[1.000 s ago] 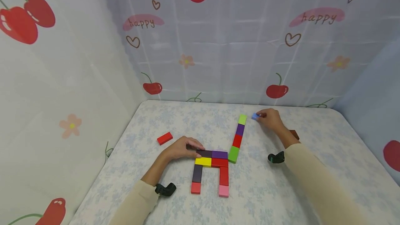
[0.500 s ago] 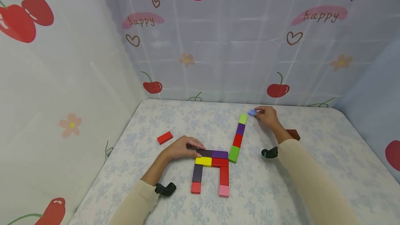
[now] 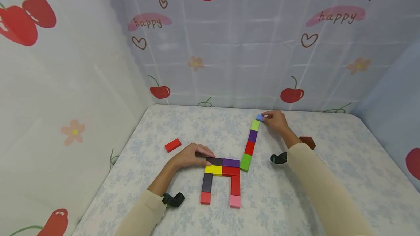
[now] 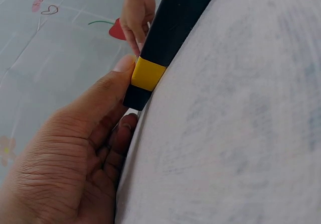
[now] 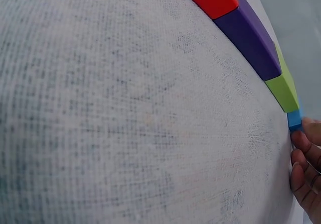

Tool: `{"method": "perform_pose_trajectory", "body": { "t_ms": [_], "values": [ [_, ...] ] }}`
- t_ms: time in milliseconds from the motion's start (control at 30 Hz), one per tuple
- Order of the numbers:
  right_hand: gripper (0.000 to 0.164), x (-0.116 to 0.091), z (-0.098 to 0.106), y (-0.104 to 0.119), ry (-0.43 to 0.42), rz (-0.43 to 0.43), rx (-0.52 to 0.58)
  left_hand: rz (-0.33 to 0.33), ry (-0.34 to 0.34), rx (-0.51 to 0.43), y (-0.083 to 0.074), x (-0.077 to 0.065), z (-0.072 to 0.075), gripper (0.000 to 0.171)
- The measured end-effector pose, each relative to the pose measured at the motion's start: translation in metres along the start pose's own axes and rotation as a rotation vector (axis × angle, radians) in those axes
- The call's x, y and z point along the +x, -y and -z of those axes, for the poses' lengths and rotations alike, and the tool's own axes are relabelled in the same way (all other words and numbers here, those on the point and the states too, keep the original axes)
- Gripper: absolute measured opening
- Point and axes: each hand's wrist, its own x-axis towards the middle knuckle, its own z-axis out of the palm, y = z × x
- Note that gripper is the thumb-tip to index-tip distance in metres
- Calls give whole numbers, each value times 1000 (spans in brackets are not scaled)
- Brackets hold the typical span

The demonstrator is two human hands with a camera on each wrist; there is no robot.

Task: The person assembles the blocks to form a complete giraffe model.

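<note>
My right hand [image 3: 276, 121] pinches a small blue block [image 3: 260, 117] at the far end of a slanting row. In the right wrist view the blue block [image 5: 294, 120] meets the light green block [image 5: 283, 86], with fingertips at its side. Below that in the row come purple [image 3: 252, 135], red [image 3: 249, 148] and green [image 3: 245, 162] blocks. My left hand [image 3: 190, 155] holds the left end of a black block [image 3: 214, 161], thumb near the yellow block [image 3: 213, 170]. Purple, red, black and pink blocks complete this flat, two-legged shape.
A loose red block [image 3: 172, 145] lies left of the shape. To the right, a brown block [image 3: 307, 142] sits beside my right forearm. The table [image 3: 137, 177] has a patterned cloth and meets a cherry-print curtain [image 3: 229, 57] at the back.
My right hand has moved left with the blue block, from the right of the row to its far tip. More of the brown block shows. My left hand has stayed in place.
</note>
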Motion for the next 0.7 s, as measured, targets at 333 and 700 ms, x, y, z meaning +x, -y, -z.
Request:
{"method": "perform_pose_trajectory", "body": {
  "t_ms": [333, 700],
  "values": [
    [32, 6, -3, -2, 27, 14, 4, -14, -5, 1, 5, 1, 2, 29],
    [29, 7, -3, -1, 32, 35, 8, 0, -3, 3, 7, 2, 2, 28]
  ]
}}
